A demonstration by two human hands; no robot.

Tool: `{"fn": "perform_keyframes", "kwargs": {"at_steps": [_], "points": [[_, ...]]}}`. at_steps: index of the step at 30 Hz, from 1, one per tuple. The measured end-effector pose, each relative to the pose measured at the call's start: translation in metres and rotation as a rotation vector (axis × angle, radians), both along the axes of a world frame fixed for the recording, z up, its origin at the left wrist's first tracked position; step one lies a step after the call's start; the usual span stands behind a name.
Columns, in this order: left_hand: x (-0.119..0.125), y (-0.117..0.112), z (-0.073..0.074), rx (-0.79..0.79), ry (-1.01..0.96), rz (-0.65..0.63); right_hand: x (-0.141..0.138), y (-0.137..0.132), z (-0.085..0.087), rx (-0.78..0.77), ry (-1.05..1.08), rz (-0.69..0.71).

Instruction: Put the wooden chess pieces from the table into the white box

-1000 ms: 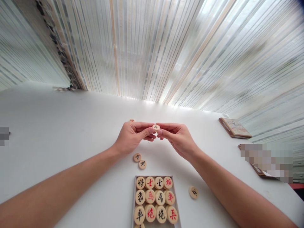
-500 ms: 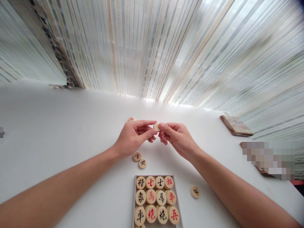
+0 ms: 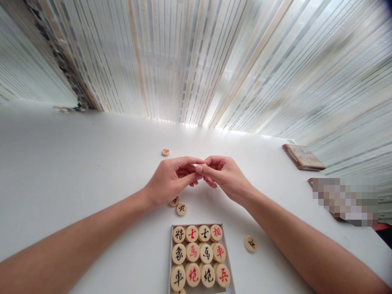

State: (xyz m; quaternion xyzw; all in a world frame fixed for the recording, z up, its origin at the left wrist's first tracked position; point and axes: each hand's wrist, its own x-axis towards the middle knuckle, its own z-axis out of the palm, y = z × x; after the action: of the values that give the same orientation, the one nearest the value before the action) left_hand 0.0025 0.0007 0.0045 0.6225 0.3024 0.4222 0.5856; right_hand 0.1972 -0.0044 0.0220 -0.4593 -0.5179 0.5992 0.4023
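Over the middle of the table, my left hand (image 3: 171, 179) and my right hand (image 3: 226, 177) meet at the fingertips. Between them is a round wooden xiangqi piece, now almost wholly hidden by the fingers. My right thumb and fingers pinch it, and my left index finger and thumb close around it from the other side. Nearer to me stands a shallow box (image 3: 170, 261) with rows of xiangqi pieces (image 3: 192, 252), marked in red or black. Two loose black-marked pieces (image 3: 181, 209) lie just beyond the box, one partly behind my left wrist.
A red-marked piece (image 3: 165, 152) lies beyond my left hand. One black-marked piece (image 3: 251, 243) rests right of the box. On the right are a flat brown-edged box (image 3: 303, 157) and a blurred-out object (image 3: 343, 200). A striped curtain (image 3: 183, 61) hangs behind the white table (image 3: 92, 155).
My right thumb has moved left across the piece, which showed between my hands before and is now covered. The view has shifted slightly, and the far red-marked piece shows in full.
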Motion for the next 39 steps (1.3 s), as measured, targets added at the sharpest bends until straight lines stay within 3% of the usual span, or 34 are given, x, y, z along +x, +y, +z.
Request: {"fn": "perform_keyframes", "kwargs": {"at_steps": [10,27,32,39], "points": [[-0.001,0.003,0.006,-0.003,-0.003,0.071,0.001,0.001,0.003,-0.058,0.225,0.062],[-0.001,0.001,-0.001,0.016,-0.007,0.031,-0.001,-0.001,0.003,0.009,0.143,0.042],[-0.001,0.001,-0.002,0.049,-0.003,0.128,-0.001,-0.001,0.002,0.078,0.09,0.012],[-0.005,0.002,-0.003,0.254,0.145,0.285,-0.001,-0.004,0.007,0.199,-0.081,-0.032]]}}
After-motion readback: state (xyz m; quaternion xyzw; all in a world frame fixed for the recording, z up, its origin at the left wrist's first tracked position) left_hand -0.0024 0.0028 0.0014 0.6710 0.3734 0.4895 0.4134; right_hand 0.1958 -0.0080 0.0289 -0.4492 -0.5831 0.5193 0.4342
